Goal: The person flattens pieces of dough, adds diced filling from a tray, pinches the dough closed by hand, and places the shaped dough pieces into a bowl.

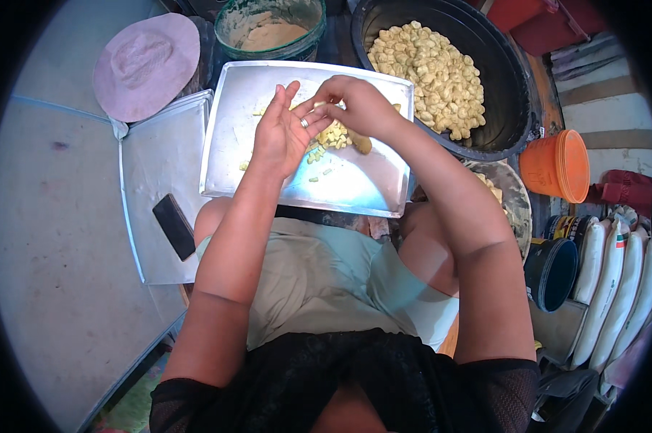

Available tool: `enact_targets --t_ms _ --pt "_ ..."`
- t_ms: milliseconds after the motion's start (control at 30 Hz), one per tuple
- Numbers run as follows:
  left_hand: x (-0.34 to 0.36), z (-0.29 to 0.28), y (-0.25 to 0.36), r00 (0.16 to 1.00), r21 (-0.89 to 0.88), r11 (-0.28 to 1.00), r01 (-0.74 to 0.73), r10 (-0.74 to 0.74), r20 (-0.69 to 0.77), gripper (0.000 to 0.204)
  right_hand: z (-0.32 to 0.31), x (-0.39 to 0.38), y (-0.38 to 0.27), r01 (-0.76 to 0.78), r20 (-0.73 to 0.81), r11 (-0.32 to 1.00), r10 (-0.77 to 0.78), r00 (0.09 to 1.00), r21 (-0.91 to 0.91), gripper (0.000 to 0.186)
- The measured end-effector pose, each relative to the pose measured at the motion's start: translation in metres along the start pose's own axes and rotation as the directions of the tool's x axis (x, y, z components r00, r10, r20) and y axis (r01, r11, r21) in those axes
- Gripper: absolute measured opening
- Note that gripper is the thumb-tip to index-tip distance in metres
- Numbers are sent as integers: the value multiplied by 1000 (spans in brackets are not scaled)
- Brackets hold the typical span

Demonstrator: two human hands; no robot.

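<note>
Bluish-white glare lights the metal tray (232, 148) beside a dull shadow. Fisheye distortion bends outer edges within black corners.

head: wide fisheye | from wearer's head | facing down | near left hand (285, 136), right hand (356, 105)

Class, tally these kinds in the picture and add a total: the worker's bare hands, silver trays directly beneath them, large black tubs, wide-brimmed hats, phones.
Hands: 2 (left hand, right hand)
Silver tray: 1
Black tub: 1
Hat: 1
Phone: 1
Total: 6
</note>
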State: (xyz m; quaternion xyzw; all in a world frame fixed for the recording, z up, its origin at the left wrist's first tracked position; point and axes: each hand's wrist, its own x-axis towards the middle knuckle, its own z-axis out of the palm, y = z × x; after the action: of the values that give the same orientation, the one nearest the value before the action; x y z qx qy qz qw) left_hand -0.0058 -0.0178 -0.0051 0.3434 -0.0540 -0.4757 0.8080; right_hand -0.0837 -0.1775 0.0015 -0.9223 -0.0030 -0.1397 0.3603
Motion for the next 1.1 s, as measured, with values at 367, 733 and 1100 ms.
enact_targets --t_ms 367,733,1100 --pt "-1 0 2 988 488 871 -48 114 -105 55 22 -22 74 -439 197 873 478 856 -212 33" --pt "2 -8 -10 996 630 777 3 51 -67 38 -9 -13 68 -511 406 628 318 857 587 23" --pt "3 -10 -5 997 472 881 21 15 -72 31 -11 1 27 -302 187 561 254 949 771 20"
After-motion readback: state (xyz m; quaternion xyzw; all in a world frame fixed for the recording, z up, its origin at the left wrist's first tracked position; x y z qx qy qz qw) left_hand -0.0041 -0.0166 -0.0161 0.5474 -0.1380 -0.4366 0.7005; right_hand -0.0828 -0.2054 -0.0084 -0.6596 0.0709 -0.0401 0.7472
